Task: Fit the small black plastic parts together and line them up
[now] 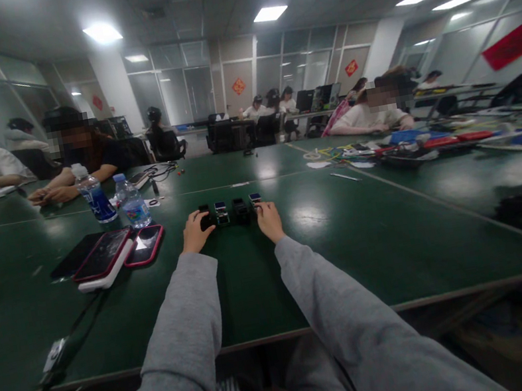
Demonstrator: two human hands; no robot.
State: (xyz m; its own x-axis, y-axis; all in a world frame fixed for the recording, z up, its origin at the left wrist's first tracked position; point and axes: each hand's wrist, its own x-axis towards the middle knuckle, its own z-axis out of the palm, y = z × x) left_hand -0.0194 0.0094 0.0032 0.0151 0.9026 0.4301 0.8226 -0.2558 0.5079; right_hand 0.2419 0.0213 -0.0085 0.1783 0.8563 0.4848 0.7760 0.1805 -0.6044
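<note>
Several small block-like devices stand side by side in a row on the green table [255, 277]; their exact kind is too small to make out. My left hand [195, 232] has its thumb and fingers around the black block [205, 217] at the row's left end. Closed on the block with a shiny, screen-like top [255, 198] at the right end is my right hand [269, 219]. Between the hands are a silver-edged block [221, 213] and a black block [240, 211], neither touched. Fingers partly cover both end blocks.
Left of my hands lie a phone [147, 245], and a larger dark-screened device [102, 254] on a white slab. Behind them stand two water bottles [131, 201]. Cables and tools [414, 145] clutter the right side. Other people sit around the table.
</note>
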